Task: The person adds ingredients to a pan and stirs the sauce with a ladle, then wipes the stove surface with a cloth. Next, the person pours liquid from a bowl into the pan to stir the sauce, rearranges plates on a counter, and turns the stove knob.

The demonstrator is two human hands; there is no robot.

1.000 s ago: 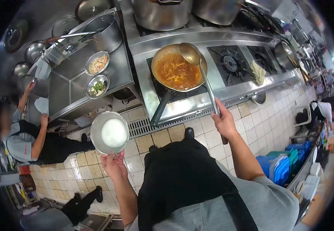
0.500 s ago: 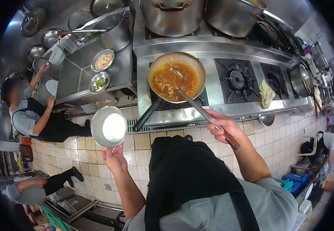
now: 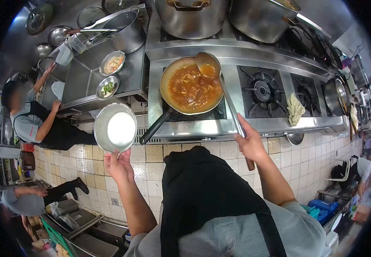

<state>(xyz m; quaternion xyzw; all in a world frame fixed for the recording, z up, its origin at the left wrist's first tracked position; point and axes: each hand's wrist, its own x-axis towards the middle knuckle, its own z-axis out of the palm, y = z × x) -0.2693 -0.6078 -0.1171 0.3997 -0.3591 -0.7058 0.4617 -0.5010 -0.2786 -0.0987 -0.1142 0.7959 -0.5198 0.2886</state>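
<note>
My left hand (image 3: pixel 120 165) grips the near rim of a metal bowl (image 3: pixel 102 128) that holds a white liquid (image 3: pixel 122 129). My right hand (image 3: pixel 251 143) is closed round the handle of a long metal ladle (image 3: pixel 232 103). The ladle's head rests at the upper right of a frying pan (image 3: pixel 165 85), with some orange-brown sauce in it. Reddish-brown sauce with pale strips (image 3: pixel 189 92) fills the pan, which sits on the left burner. Its black handle (image 3: pixel 154 127) points toward my left side, untouched by either hand.
Two small bowls of cut food, one (image 3: pixel 112 63) behind the other (image 3: pixel 107 88), stand on the steel counter (image 3: pixel 80 85). Large pots (image 3: pixel 189 21) are behind the pan. A cloth (image 3: pixel 296 110) lies by the right burners (image 3: pixel 262 90). A co-worker (image 3: pixel 31 122) stands at the left.
The ladle went down into the sauce and has come back up to the pan's upper right. My left hand and the bowl have shifted slightly left and up.
</note>
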